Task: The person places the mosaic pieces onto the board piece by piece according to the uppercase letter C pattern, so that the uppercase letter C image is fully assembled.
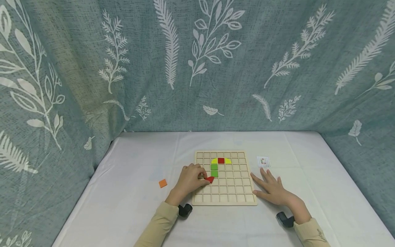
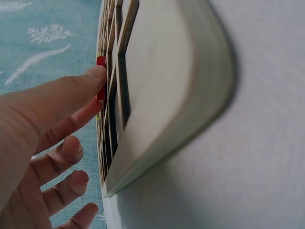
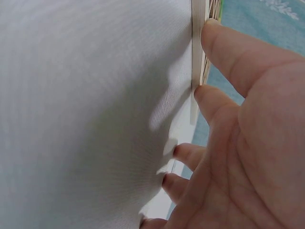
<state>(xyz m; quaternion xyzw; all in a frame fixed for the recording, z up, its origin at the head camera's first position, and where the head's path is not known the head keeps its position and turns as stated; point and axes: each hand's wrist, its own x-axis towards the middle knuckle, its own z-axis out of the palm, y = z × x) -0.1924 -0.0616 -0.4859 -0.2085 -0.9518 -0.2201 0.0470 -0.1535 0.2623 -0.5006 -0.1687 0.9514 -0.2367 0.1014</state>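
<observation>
My left hand [image 1: 192, 178] pinches a small red piece [image 1: 210, 179], triangular where it shows, between thumb and index finger. It is over the left part of a wooden grid board [image 1: 224, 203]. In the left wrist view the red piece [image 2: 101, 61] stands out past the thumb tip, and the other fingers curl loosely. Just above it on the board lie two green squares [image 1: 214, 170], with a red square [image 1: 221, 161] between two yellow rounded pieces [image 1: 228, 161] higher up. Fingers spread, my right hand [image 1: 273, 189] touches the board's right edge with thumb and index finger.
An orange square [image 1: 163, 183] lies on the white tablecloth left of the board. A small printed grid card [image 1: 263, 161] with a coloured pattern is beyond the right hand. Behind the table hangs a blue-green leaf-patterned curtain [image 1: 185, 109].
</observation>
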